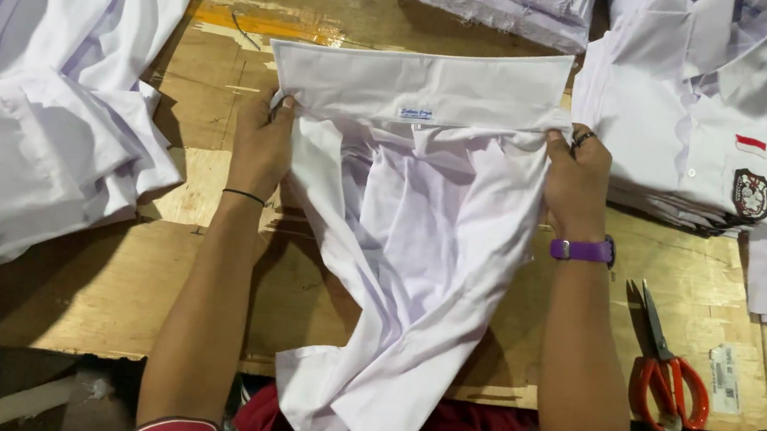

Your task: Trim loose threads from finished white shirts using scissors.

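While collar is kept stretched flat, white shirt [411, 218] is pinched at both collar ends: left hand [260, 145] and right hand [577, 179] closed on cloth. Body hangs over wooden table [100, 283] edge; scissors [665, 379] laid aside.

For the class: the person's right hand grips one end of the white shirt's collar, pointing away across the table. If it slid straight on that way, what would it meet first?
Probably the folded white cloth at the table's far edge; the right hand first crosses bare wooden table. Depth is uncertain.
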